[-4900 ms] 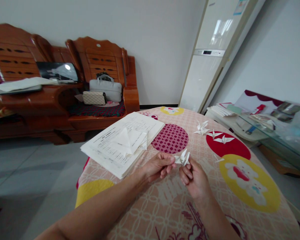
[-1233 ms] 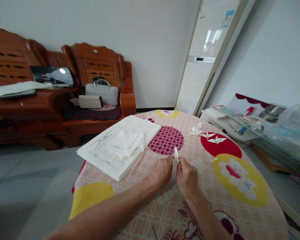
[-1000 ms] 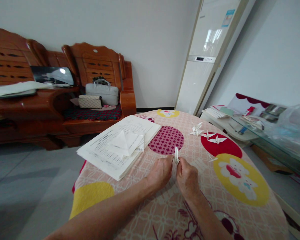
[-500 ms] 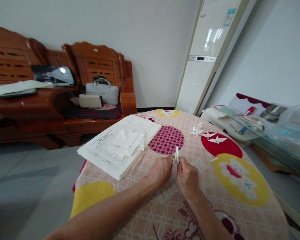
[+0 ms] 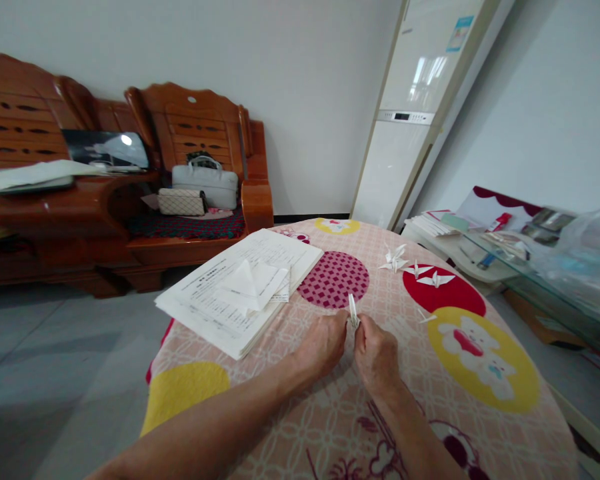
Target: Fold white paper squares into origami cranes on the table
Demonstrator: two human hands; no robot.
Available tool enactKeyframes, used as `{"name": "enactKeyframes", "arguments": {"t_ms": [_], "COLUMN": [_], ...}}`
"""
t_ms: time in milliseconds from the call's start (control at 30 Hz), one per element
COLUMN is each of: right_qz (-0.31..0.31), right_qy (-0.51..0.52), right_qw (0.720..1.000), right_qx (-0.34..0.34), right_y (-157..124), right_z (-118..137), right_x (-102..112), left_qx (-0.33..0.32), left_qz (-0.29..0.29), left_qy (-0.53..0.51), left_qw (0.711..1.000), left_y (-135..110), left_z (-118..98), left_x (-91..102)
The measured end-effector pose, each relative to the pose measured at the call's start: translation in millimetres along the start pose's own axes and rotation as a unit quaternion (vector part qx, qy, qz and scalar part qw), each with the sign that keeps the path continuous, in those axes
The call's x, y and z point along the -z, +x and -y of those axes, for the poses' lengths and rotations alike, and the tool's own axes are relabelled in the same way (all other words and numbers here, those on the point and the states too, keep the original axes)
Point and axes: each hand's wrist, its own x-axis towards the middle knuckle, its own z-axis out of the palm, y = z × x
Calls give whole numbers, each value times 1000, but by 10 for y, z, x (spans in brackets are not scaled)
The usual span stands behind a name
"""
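A small white folded paper piece sticks up between my two hands over the table. My left hand and my right hand both rest on the patterned tablecloth, knuckles toward me, fingers closed and pinching the paper from either side. Further off on the cloth lie three finished white paper cranes. A tiny paper scrap lies to the right of my hands.
A stack of printed sheets with folded white paper on top sits at the table's left. Wooden chairs with bags stand beyond. A tall white air conditioner stands in the corner. A cluttered glass table is at right.
Five seconds ago both hands held the spread paper shape in the air. Now they are down on the cloth and the paper is pressed narrow and upright. Little has moved in the last second.
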Motion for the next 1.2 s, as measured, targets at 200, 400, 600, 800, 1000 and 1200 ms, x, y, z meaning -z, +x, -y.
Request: {"name": "enactKeyframes", "arguments": {"t_ms": [200, 400, 600, 800, 1000, 1200], "right_qz": [-1, -1, -8, -8, 1, 18], "right_qy": [2, 6, -10, -28, -41, -53], "right_qw": [1000, 1000, 1000, 1000, 999, 998], "right_qx": [0, 5, 6, -1, 6, 31], "right_y": [7, 12, 18, 6, 5, -5], "right_z": [9, 18, 28, 9, 22, 22], "right_x": [7, 16, 23, 9, 18, 22], "left_qx": [-1, 15, 15, 21, 13, 21], "left_qz": [-9, 10, 8, 12, 10, 4], "left_qy": [-32, -59, -51, -63, -62, -76], "left_qw": [999, 998, 999, 998, 998, 997], "left_y": [4, 13, 12, 26, 14, 20], "left_z": [8, -34, -22, -31, -20, -16], "left_x": [3, 70, 42, 75, 74, 109]}}
